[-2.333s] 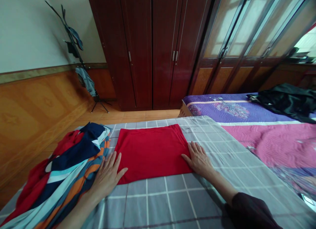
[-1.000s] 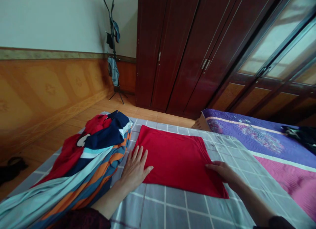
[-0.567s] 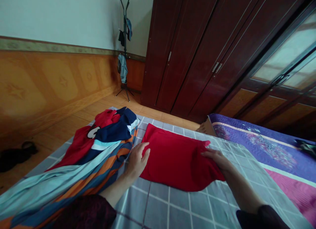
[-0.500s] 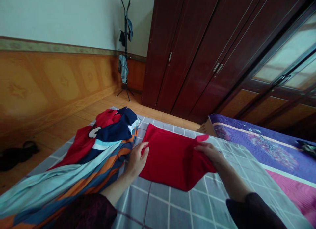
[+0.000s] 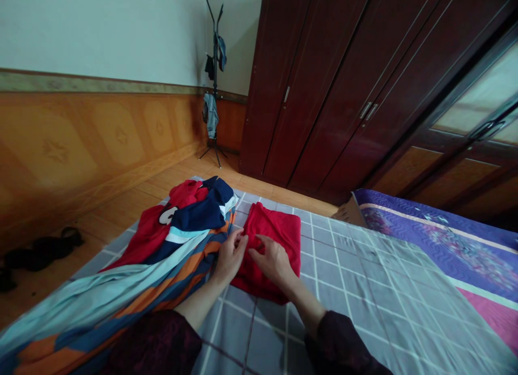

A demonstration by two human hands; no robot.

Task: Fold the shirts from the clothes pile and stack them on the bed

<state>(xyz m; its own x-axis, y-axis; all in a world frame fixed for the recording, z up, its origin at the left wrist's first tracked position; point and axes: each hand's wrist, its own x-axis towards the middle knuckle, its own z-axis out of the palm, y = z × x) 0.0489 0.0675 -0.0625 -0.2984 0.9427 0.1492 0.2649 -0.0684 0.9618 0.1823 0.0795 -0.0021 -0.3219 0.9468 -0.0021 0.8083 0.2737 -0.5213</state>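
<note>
A red garment [image 5: 289,229], folded into a compact rectangle with a wrinkled top, lies on the grey checked bedsheet. My right hand [image 5: 275,259] rests over its middle, thumb and fingers apart and pointing left. At the garment's left edge is my left hand [image 5: 231,255], its fingers loosely curved with a small gap to the thumb. The fingertips of both hands are close together. Just left of that hand lies a pile of clothes with a red piece [image 5: 148,229], a navy piece [image 5: 198,210] and an orange-and-blue striped piece [image 5: 162,280].
The checked bedsheet [image 5: 356,288] extends to the right, beside a purple flowered cover [image 5: 445,218]. Beyond the bed stand a dark red wardrobe [image 5: 307,94] and a coat rack [image 5: 215,83]. Black items [image 5: 44,251] lie on the wooden floor at left.
My right hand has moved left, bringing the garment's right part over onto the rest, and its grip has loosened. The garment now covers a narrower area. The view has shifted slightly.
</note>
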